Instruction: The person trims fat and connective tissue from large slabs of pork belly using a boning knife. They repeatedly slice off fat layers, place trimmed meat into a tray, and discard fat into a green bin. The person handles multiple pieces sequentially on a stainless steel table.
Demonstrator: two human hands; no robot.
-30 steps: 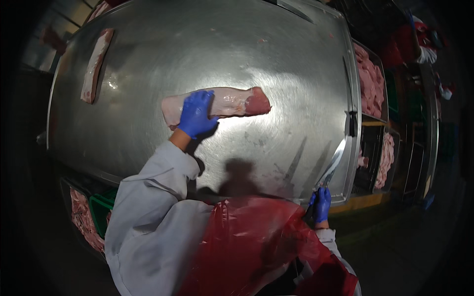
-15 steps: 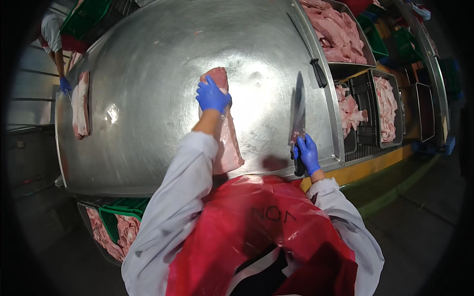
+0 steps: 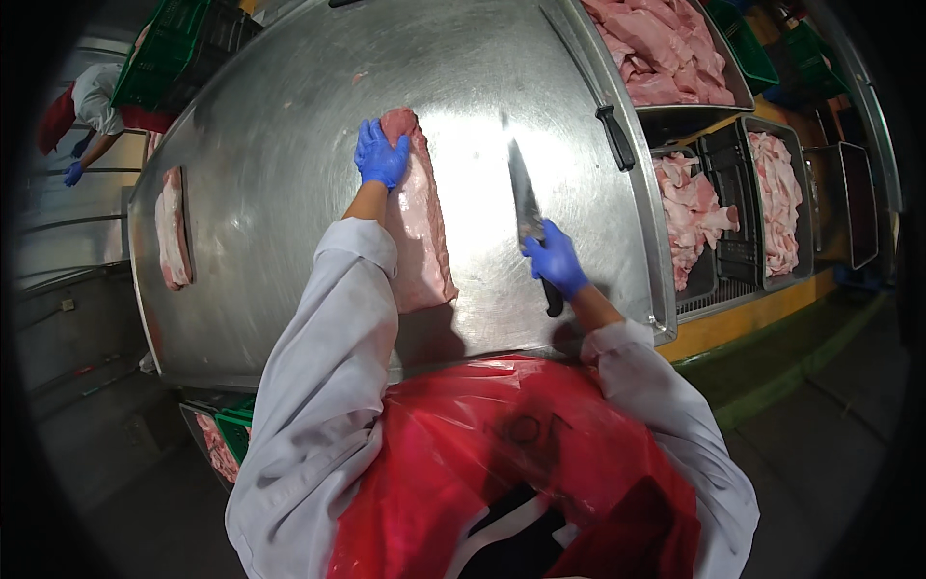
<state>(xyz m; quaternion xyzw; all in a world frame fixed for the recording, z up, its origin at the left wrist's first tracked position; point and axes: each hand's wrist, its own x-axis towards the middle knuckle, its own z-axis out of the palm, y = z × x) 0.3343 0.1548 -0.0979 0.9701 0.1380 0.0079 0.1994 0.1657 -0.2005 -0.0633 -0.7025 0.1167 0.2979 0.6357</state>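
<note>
A long slab of pork (image 3: 420,222) with a pale fatty surface lies lengthwise on the steel table. My left hand (image 3: 382,154), in a blue glove, grips the left edge near the far end, thumb on top; the fingertips on the outer side are partly hidden. To the right of the slab, my gloved right hand (image 3: 557,259) is closed around a butcher's knife (image 3: 522,188) with a black handle. Its broad blade points away from me, apart from the meat, and the tip fades into the glare.
Along the steel table's (image 3: 289,203) right edge lies a slim tool with a black handle (image 3: 614,138). Beyond it stand a meat-filled bin (image 3: 738,87) and dark crates (image 3: 730,179) of trimmings. Another pork strip (image 3: 174,232) lies far left, near a co-worker (image 3: 92,106).
My right hand has carried the knife leftward and farther forward, closer to the slab. My left hand has shifted onto the slab's left edge. The co-worker's hand has drawn back from the far-left strip.
</note>
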